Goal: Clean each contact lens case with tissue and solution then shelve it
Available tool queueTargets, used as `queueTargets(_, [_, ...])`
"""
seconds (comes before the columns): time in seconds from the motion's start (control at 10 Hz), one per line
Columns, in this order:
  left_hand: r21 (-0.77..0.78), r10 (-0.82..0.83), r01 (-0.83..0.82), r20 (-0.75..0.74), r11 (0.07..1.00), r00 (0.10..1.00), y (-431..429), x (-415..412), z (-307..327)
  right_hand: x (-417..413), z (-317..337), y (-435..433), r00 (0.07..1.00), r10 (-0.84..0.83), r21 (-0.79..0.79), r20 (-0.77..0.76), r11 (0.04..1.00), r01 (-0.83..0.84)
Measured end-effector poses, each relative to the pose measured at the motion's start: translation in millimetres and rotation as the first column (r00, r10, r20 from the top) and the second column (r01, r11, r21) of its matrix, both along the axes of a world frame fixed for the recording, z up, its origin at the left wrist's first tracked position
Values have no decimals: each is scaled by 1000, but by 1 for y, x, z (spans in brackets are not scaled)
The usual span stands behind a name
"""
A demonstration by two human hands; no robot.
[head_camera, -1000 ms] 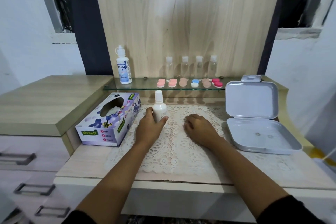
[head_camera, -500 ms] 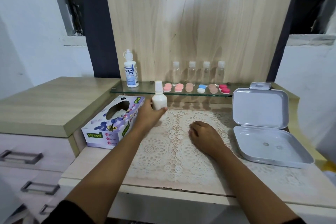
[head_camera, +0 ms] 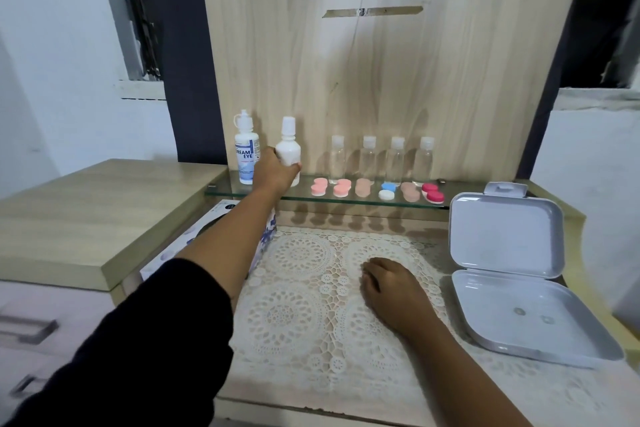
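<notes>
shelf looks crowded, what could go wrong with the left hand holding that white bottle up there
The white bottle in the left hand is close beside the Dream Eye bottle; a nudge might topple either. The pink lens case lies just right of the hand on the glass shelf; withdrawing might sweep it off.

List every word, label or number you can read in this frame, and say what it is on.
"DREAM EYE": on the label of the leftmost bottle; the finer print under it is too small to read.
Tissue box: mostly hidden, and the print that shows is too blurred to read.
White bottle held in the left hand: no text shows.
</notes>
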State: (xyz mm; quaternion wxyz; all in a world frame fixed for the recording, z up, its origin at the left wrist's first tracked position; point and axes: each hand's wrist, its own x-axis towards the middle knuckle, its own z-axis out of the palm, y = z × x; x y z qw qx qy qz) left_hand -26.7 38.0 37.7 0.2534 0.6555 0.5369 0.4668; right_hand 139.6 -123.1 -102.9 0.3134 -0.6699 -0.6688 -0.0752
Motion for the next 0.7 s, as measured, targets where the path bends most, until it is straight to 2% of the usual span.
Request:
queueTargets(0.4, [-29,-19,19,0,999,1000,29,11,-12,-3,0,1,999,-38,41,22,998,37])
queueTargets(0.7, [4,-53,53,-46,999,998,5,2,-6,-4,-2,0,999,-40,11,2,999,40])
